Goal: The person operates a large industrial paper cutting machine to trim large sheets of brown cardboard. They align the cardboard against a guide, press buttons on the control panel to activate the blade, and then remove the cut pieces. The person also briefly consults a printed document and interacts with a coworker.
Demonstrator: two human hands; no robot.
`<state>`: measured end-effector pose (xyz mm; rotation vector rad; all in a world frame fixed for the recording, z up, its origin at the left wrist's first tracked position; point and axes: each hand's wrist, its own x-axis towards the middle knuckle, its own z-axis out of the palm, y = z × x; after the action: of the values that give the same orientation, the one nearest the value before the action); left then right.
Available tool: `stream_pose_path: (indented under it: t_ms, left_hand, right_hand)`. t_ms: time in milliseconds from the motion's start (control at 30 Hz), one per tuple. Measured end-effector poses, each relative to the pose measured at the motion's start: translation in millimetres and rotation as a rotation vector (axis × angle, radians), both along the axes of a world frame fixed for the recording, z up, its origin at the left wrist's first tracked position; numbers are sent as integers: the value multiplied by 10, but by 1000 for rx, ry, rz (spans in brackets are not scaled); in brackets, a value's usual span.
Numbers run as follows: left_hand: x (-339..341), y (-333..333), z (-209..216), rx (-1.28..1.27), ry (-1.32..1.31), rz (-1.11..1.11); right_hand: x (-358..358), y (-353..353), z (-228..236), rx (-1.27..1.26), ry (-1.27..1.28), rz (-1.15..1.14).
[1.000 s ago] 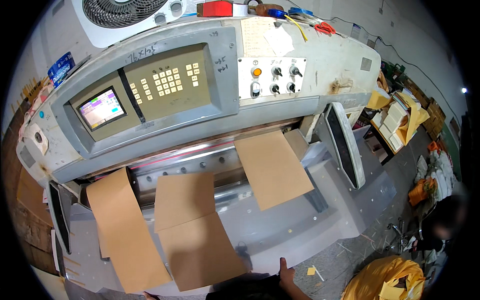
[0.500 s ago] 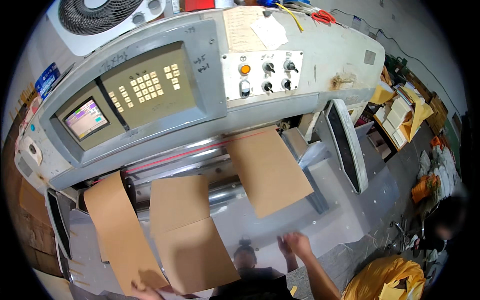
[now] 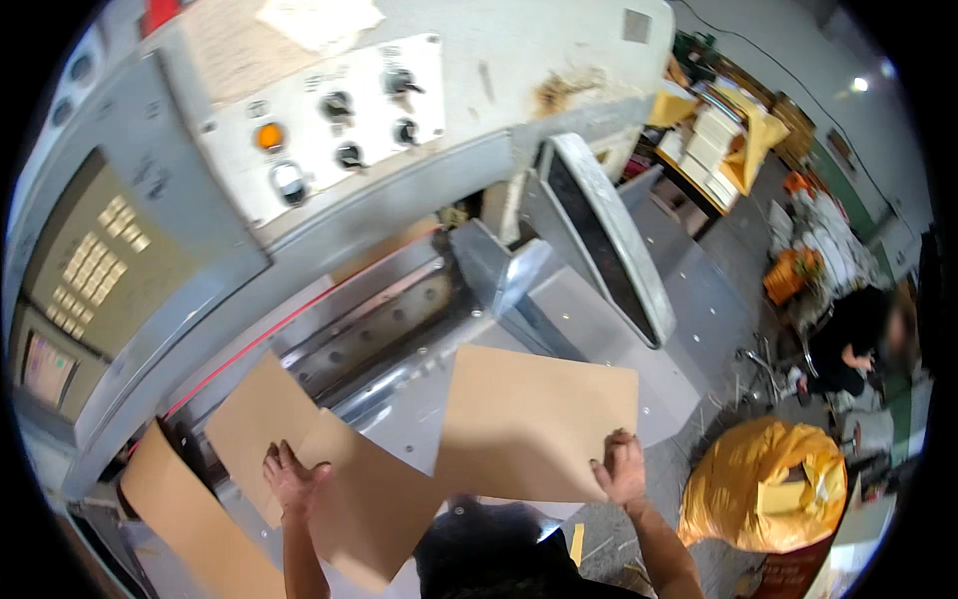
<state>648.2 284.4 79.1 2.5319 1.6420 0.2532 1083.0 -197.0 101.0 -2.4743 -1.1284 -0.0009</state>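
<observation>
Both hands now down on sheets: left hand [image 3: 291, 477] being pressed flat, fingers spread, on middle brown sheet [image 3: 329, 479]; right brown sheet [image 3: 534, 419] being gripped at corner by right hand [image 3: 621, 467], pulled off cutter table [image 3: 419, 419].

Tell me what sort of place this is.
Probably a print or packaging workshop. A big grey cutting machine with a knob panel and keypad fills the view, brown card sheets lie on its steel table under the left hand and right hand, and paper stacks stand behind.
</observation>
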Motion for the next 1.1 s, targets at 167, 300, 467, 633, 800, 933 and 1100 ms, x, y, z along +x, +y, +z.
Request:
stream_pose_path:
  t_ms: [167,300,467,633,800,933,1100]
  left_hand:
    - [226,92,-175,0,38,93]
    - [278,59,-24,-29,145,170]
    - [341,-121,-276,411,-47,-46]
    - [1883,-1757,886,-569,-279,-456]
    - [2322,-2513,-96,-924,-800,-439]
    - [2366,-2366,-382,-1565,-1277,14]
    - [2236,-2217,-214,-1520,-1215,197]
  right_hand:
    - [266,-466,110,-10,31,-209]
    - [241,-494,127,22,25,-623]
    - [431,-903,176,214,678,-711]
    - [321,-292,1208,66,104,-365]
    - [-387,733,1102,-201,21,-29]
    - [-1148,1368,577,-167,151,138]
    - [-1254,1540,246,-96,483,217]
